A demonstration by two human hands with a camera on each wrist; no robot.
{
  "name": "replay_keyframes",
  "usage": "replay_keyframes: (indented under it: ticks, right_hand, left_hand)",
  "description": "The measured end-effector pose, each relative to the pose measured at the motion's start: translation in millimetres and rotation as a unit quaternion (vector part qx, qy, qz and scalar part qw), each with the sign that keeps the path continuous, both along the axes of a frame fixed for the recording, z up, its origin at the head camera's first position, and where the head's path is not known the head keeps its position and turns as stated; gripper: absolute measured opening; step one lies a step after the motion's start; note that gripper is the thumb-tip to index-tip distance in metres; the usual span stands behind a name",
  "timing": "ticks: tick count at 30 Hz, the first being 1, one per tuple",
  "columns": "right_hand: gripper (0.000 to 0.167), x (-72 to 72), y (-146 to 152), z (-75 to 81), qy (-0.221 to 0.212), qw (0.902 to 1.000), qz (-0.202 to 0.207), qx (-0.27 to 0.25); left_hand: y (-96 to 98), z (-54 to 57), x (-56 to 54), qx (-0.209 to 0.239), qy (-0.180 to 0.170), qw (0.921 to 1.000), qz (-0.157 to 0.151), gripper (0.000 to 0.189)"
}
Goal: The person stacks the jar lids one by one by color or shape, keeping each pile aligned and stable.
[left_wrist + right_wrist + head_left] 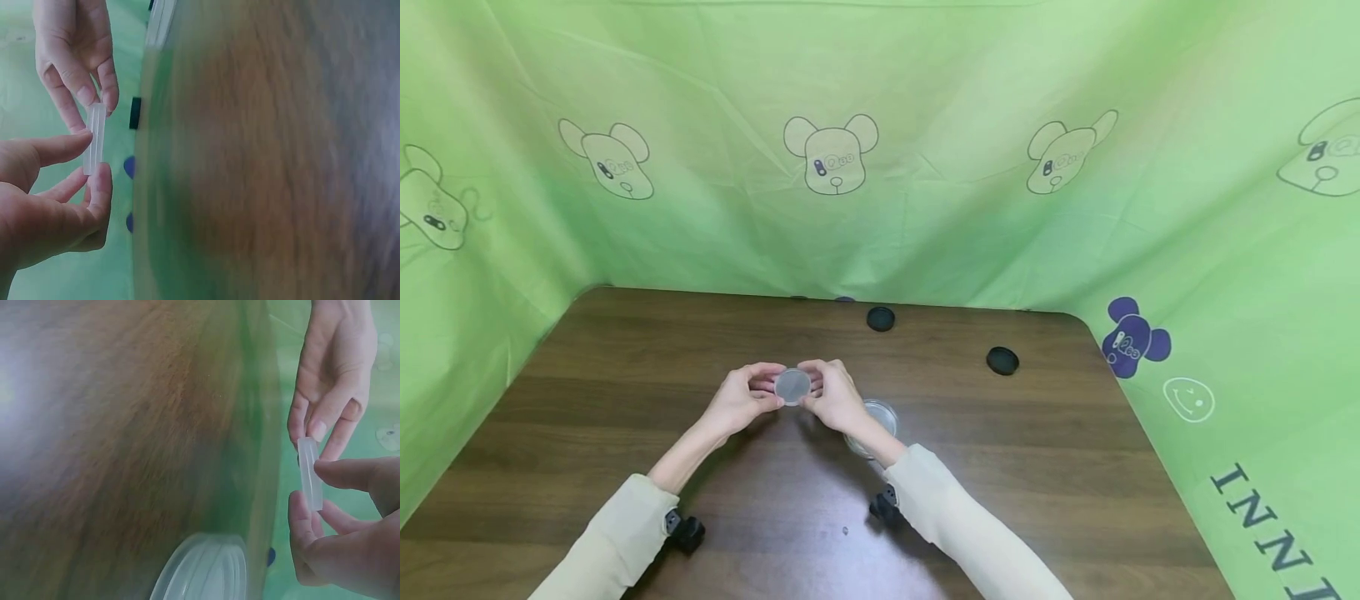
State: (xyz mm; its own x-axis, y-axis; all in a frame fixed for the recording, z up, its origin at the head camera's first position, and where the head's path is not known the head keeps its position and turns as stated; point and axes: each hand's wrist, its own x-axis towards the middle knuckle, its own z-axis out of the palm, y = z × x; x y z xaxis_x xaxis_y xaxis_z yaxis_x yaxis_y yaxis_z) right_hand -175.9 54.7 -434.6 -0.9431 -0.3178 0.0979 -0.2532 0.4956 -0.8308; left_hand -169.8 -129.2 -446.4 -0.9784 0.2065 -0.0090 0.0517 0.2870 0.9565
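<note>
A brown wood-grain counter [1060, 483] is backed by a green fabric curtain [925, 67], and two shallow round black caps [881, 318] [1003, 361] are set apart toward its far side. Above the counter, a small round translucent plastic-looking disc [793, 387] is held at opposite edges by the left hand [740, 402] and right hand [838, 402], the fingers of each slightly parted and curled round its rim. Near it, a larger clear round container [882, 414] is partly hidden by the right wrist.
</note>
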Motion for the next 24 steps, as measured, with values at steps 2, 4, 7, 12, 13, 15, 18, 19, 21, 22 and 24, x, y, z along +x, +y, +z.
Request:
replay_keyframes:
  ticks: [2,4,7,12,13,15,18,19,21,22,24]
  right_hand:
    - [0.046,2.6,5,0.4,0.004,0.9999,-0.003,-0.012]
    - [0.047,5.2,10,0.8,0.007,0.9997,-0.006,-0.022]
    - [0.047,8.7,17,2.2,0.005,0.9992,-0.007,-0.038]
    - [0.048,13.0,31,4.2,-0.005,0.9986,-0.01,-0.052]
    - [0.048,13.6,34,3.7,-0.005,0.9985,-0.01,-0.054]
    - [0.048,15.2,39,3.0,-0.006,0.9983,-0.008,-0.058]
    - [0.048,17.9,46,1.4,-0.007,0.9982,-0.005,-0.06]
    - [0.047,18.8,48,0.7,-0.008,0.9983,-0.006,-0.058]
    - [0.047,21.3,53,-0.2,-0.008,0.9984,-0.01,-0.054]
    - [0.047,22.7,56,-0.5,-0.008,0.9985,-0.014,-0.052]
    - [0.046,25.2,60,-0.6,-0.006,0.9986,-0.02,-0.049]
  left_hand:
    - [5.1,-1.1,1.1,0.009,0.003,1.0,-0.001,0.049]
    - [9.6,-1.9,2.4,0.019,0.008,0.9998,-0.003,0.05]
    - [17.5,-0.8,4.0,0.026,0.009,0.9996,0.0,0.05]
    - [30.2,4.3,6.1,0.022,0.009,0.9997,0.001,0.049]
    - [32.5,4.5,6.4,0.021,0.009,0.9997,0.0,0.048]
    - [36.6,4.3,7.5,0.02,0.007,0.9998,-0.002,0.048]
    - [42.9,2.4,9.1,0.025,0.001,0.9997,-0.003,0.048]
    - [45.5,1.9,9.8,0.024,-0.001,0.9997,-0.003,0.048]
    - [51.2,0.6,11.0,0.023,-0.004,0.9997,-0.004,0.049]
    - [54.3,0.0,11.7,0.021,-0.004,0.9997,-0.007,0.049]
    - [60.4,-1.0,12.9,0.017,-0.003,0.9998,-0.007,0.048]
